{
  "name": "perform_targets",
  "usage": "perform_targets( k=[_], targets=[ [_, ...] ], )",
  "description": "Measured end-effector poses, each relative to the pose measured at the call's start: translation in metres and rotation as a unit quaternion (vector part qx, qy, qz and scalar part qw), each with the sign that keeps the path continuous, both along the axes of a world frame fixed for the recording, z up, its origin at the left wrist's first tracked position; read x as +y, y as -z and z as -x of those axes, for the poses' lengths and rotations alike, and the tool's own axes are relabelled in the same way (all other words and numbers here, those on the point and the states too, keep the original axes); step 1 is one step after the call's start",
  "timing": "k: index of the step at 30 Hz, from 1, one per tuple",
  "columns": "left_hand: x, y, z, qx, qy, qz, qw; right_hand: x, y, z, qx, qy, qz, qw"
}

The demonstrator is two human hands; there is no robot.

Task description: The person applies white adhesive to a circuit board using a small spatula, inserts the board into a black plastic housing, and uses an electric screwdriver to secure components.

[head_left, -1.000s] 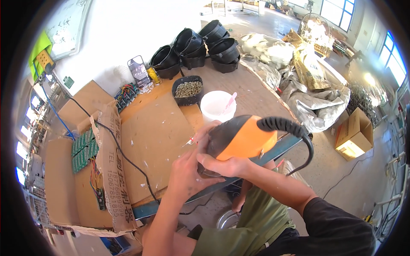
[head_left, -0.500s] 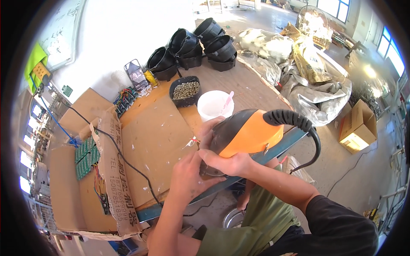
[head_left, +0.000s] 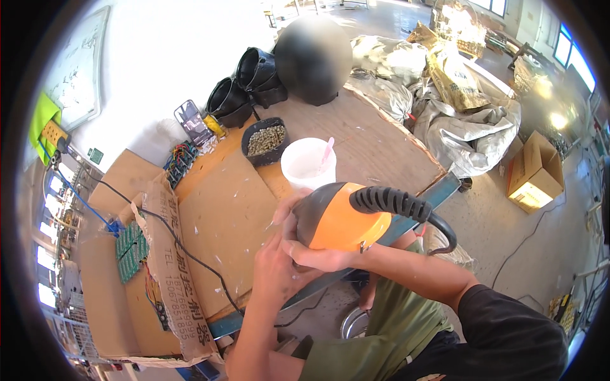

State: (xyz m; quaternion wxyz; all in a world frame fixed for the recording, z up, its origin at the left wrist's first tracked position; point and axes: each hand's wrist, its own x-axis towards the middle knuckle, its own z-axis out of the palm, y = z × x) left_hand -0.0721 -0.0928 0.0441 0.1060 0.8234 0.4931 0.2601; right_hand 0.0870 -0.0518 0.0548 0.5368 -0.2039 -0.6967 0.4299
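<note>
An orange-and-black corded tool [head_left: 352, 219], rounded and with a thick ribbed cable sleeve, is held above the near edge of the bench. My right hand [head_left: 321, 255] wraps round its dark end, fingers on the far side and thumb on the near side. My left hand [head_left: 274, 263] is closed against that same end, its fingertips meeting the right hand's. What the left fingers pinch is hidden behind the hands. Just beyond the tool stands a white tub [head_left: 304, 166] with a pink spoon [head_left: 327, 150] leaning in it.
A black container of small pellets [head_left: 265, 141] sits beyond a flat cardboard sheet [head_left: 222, 197]. Black pots [head_left: 227, 105] and a phone [head_left: 192, 124] stand farther back. Left is an open carton [head_left: 105, 311] with green circuit boards [head_left: 130, 251], a black cable crossing it. Sacks [head_left: 470, 143] lie right.
The tool and both hands have shifted slightly left in the picture, and the tool has turned a little. The bench view has shifted too. A blurred round patch now covers the rearmost black pots.
</note>
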Motion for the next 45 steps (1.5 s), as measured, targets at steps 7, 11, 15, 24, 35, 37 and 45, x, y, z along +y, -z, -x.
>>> perform_targets(
  k=[7,11,15,24,35,37,45],
  targets=[
    [0.000,0.008,0.005,-0.002,0.008,0.006,1.000,0.004,0.020,0.006,0.014,-0.008,0.029,0.999],
    [0.000,0.005,-0.001,0.008,-0.012,-0.016,1.000,0.006,0.013,0.002,0.046,-0.074,0.105,0.991],
    [0.000,0.012,-0.001,0.011,-0.015,0.000,1.000,0.006,0.005,0.003,0.079,-0.065,0.060,0.993],
    [-0.008,0.039,-0.027,-0.261,-0.072,0.077,0.959,0.005,0.033,0.013,0.040,0.026,0.061,0.997],
    [-0.019,0.032,-0.033,-0.314,-0.119,0.047,0.941,0.004,-0.006,0.018,0.080,-0.014,0.062,0.995],
    [-0.019,0.030,-0.034,-0.316,-0.122,0.042,0.940,0.004,-0.005,0.018,0.074,-0.005,0.050,0.996],
    [-0.020,0.030,-0.033,-0.336,-0.117,0.024,0.934,0.006,0.005,0.017,0.089,-0.063,0.108,0.988]
  ],
)
